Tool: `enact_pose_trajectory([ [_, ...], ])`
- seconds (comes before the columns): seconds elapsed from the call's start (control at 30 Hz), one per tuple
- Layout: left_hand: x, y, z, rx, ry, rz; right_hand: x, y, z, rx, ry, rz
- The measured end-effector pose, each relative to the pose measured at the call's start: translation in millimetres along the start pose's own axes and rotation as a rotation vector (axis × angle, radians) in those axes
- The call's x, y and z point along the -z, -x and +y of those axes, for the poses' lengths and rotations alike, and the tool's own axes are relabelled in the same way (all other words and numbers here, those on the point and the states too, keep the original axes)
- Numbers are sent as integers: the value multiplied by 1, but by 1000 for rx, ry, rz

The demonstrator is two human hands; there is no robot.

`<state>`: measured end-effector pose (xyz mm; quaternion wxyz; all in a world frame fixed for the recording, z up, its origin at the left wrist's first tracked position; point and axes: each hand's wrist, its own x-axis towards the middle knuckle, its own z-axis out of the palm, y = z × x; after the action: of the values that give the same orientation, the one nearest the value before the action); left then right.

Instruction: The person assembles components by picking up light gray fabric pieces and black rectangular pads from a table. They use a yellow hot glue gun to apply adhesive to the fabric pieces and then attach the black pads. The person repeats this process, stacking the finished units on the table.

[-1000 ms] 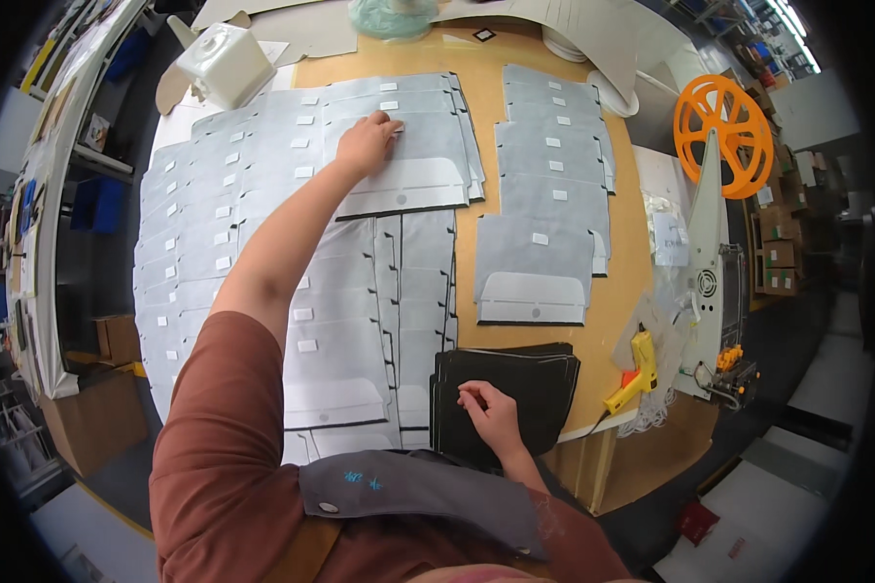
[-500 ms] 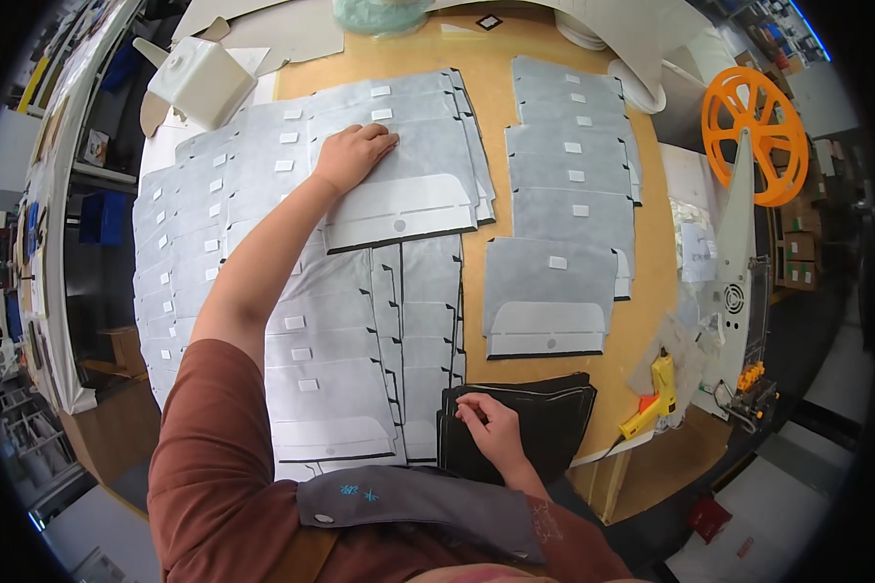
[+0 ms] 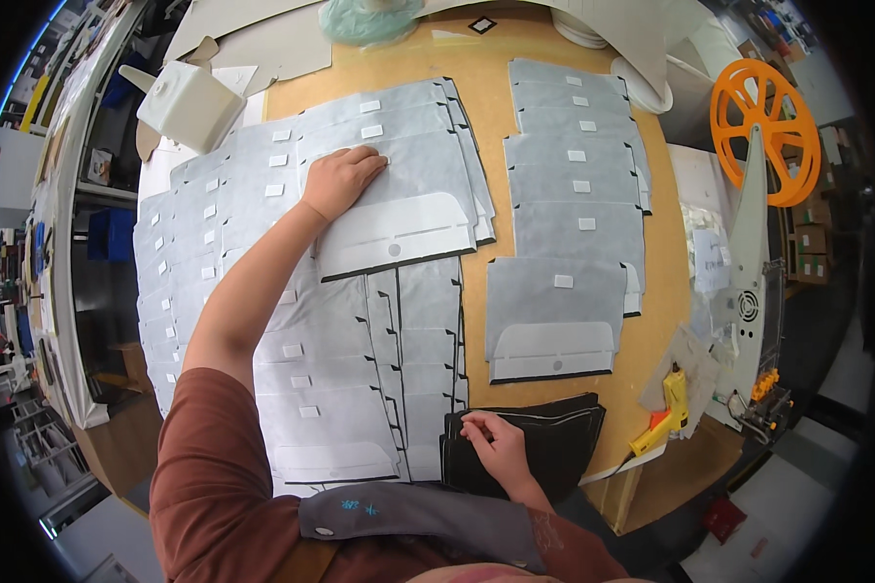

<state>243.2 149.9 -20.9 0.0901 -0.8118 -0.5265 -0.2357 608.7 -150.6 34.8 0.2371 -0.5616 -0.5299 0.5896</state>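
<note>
the left hand [image 3: 343, 180] lies flat, fingers open, on a grey sheet [image 3: 399, 209] above the black stack [image 3: 525, 447]. the right hand [image 3: 491, 442] pinches that stack's top piece. many sheets look laid already; black pieces remain.

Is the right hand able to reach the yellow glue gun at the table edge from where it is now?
Probably yes. The right hand rests on the black stack, and the yellow glue gun lies just to its right near the table edge. Only bare tabletop and a sheet corner lie between them, and the hand looks empty.
</note>
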Motion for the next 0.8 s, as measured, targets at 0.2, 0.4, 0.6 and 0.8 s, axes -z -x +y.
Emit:
enact_pose_trajectory([
  [0.2, 7, -24, -14, 352, 158, -165, 1, -2, 4, -12, 16, -1],
  [0.4, -6, -39, -44, 194, 91, -291, 1, -4, 3, -35, 16, -8],
  [0.6, -3, -39, -45, 151, 83, -271, 1, -6, 4, -20, 47, -7],
  [0.8, -4, -43, -50, 234, 111, -271, 0, -5, 11, -4, 119, -3],
])
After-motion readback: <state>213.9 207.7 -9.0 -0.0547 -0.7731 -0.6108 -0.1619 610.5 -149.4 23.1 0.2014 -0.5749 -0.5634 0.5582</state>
